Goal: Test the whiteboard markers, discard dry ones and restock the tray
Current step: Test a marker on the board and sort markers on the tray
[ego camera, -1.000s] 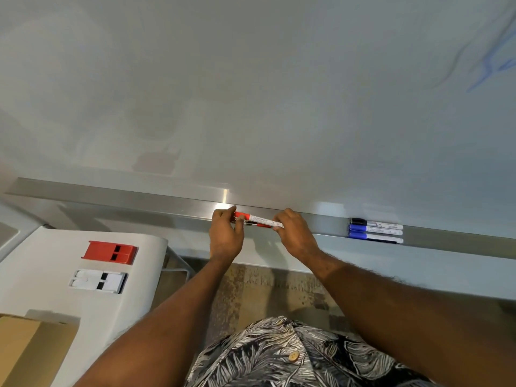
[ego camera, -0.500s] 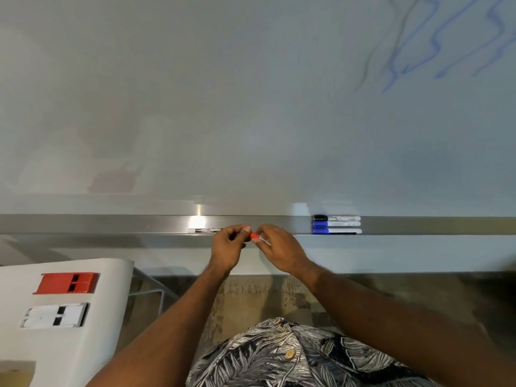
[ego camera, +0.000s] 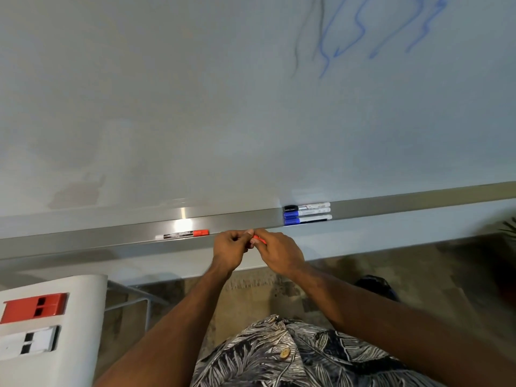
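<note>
1. Whiteboard (ego camera: 195,107) up front, blue scribbles (ego camera: 362,32) top right, metal tray (ego camera: 83,241) running underneath.
2. Left hand (ego camera: 229,248) and right hand (ego camera: 279,254) both pinch a red marker (ego camera: 261,240) just in front of the tray.
3. Looks like uncapping to me: pull straight apart, no twisting, keep hold of the cap.

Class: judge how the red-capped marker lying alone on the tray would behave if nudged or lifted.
The red-capped marker looks round-bodied, so it would probably roll across the smooth metal tray. Slim and plastic-looking, it is likely light and stiff.
</note>
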Demonstrator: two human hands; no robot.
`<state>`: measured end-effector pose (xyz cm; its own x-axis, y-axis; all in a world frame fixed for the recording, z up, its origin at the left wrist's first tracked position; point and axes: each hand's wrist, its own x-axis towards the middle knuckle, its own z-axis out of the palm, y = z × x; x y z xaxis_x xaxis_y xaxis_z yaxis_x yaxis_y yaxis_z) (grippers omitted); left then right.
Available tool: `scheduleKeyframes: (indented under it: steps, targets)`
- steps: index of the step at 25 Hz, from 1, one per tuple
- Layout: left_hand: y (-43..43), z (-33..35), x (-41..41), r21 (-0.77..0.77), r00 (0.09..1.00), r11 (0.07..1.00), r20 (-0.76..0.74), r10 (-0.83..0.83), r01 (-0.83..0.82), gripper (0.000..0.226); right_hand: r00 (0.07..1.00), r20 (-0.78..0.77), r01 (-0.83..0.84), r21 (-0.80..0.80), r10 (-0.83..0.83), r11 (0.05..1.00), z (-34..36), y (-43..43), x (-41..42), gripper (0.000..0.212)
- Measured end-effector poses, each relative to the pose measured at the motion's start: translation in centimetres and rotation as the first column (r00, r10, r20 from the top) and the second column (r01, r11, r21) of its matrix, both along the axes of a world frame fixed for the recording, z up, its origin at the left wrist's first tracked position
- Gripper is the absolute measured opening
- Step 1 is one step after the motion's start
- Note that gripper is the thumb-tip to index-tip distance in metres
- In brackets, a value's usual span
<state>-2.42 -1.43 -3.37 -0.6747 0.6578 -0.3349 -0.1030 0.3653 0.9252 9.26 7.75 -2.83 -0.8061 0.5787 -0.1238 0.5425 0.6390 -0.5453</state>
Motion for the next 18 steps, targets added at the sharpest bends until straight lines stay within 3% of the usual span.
scheduleKeyframes:
  steps: [7, 10, 15, 18]
  targets:
    - [2.4, 0.1, -0.1, -0.004, 0.999, 1.000, -0.036, -0.003, 0.003, 0.016, 0.994, 0.042, 0.104, -0.238, -0.096, 0.966, -0.1, 2.3, 1.3, 0.046]
    - [4.0, -0.2, -1.2, -0.056, 0.981, 0.998, -0.192, -0.023, 0.012, 0.019, 0.992, 0.015, 0.125, -0.256, -0.125, 0.959, -0.4, 3.2, 2.6, 0.038]
    - [5.1, -1.7, -2.2, -0.286, 0.872, 0.948, -0.419, -0.252, 0.136, 0.022, 0.976, -0.093, 0.166, -0.256, -0.195, 0.952, 0.5, 4.7, 4.0, 0.038]
    - [4.9, -2.1, -1.8, -0.285, 0.813, 0.940, -0.493, -0.310, 0.186, 0.019, 0.966, -0.141, 0.174, -0.269, -0.218, 0.947, 0.7, 5.5, 4.4, 0.039]
